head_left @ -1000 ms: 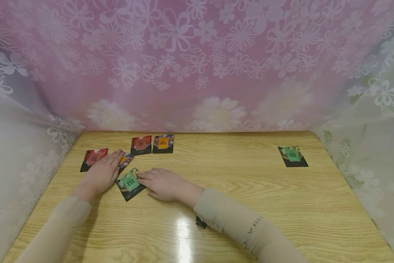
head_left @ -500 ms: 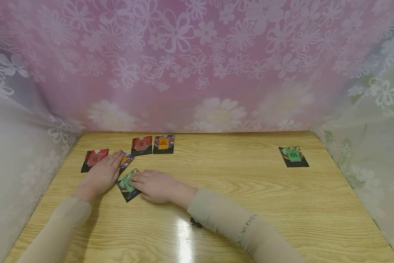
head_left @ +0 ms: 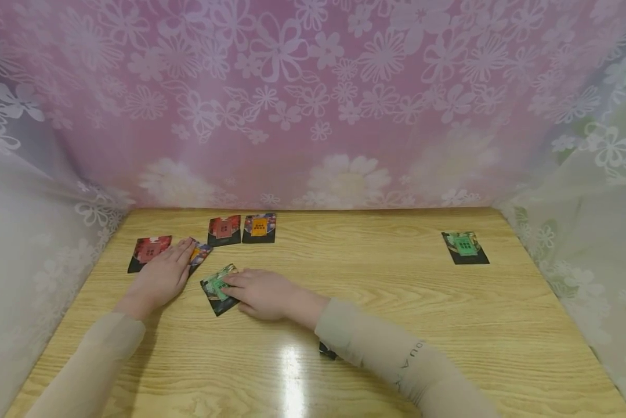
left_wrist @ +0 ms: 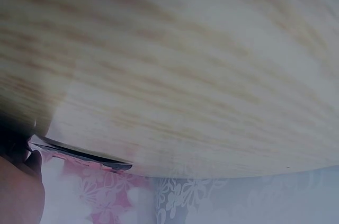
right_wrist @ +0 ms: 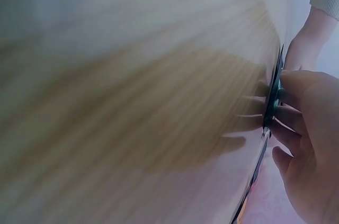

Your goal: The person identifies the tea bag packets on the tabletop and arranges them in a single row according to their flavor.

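Observation:
In the head view, my left hand [head_left: 160, 277] lies flat with its fingers on a purple packet with an orange label [head_left: 200, 254]. That packet is partly covered by the fingers. A red packet [head_left: 148, 251] lies just left of the same hand. My right hand [head_left: 268, 293] presses its outstretched fingertips on a green-labelled packet [head_left: 216, 290], which is turned at an angle on the table. In the right wrist view, the fingers of the right hand [right_wrist: 312, 123] reach onto the thin packet [right_wrist: 274, 91], seen edge-on.
At the back left of the wooden table [head_left: 375, 290] are a red packet [head_left: 224, 230] and a purple one with an orange label [head_left: 259, 227]. Another green packet [head_left: 465, 248] lies far right. A dark packet [head_left: 327, 350] peeks out beneath the right sleeve. Floral curtains [head_left: 344, 116] enclose the table.
My right hand first moved left, further onto the green packet, then slid it to the right, away from the left hand. The left hand has stayed in place.

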Action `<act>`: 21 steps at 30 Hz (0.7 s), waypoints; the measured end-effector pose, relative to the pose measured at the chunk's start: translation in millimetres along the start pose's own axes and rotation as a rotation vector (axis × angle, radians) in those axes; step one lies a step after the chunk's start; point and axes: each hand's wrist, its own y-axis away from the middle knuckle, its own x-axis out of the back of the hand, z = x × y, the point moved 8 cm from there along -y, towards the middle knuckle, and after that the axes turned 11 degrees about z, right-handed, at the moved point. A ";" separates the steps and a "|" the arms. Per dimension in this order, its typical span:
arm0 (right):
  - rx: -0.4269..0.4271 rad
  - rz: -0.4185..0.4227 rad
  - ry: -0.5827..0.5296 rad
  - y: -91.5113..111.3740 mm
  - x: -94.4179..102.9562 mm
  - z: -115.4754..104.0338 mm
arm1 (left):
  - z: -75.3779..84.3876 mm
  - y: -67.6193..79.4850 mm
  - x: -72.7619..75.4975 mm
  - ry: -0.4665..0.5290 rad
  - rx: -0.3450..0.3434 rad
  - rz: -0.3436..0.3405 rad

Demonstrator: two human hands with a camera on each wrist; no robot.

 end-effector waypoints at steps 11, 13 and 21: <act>-0.039 0.003 -0.001 33.1 0.7 24.4 | -3.1 0.0 -3.9 0.001 -0.006 -0.007; -0.047 0.009 -0.006 39.9 -0.9 29.0 | -3.1 0.1 -4.2 0.004 -0.002 -0.008; -0.107 0.046 -0.065 70.6 -1.2 50.2 | -1.4 0.9 -4.0 0.006 0.003 -0.015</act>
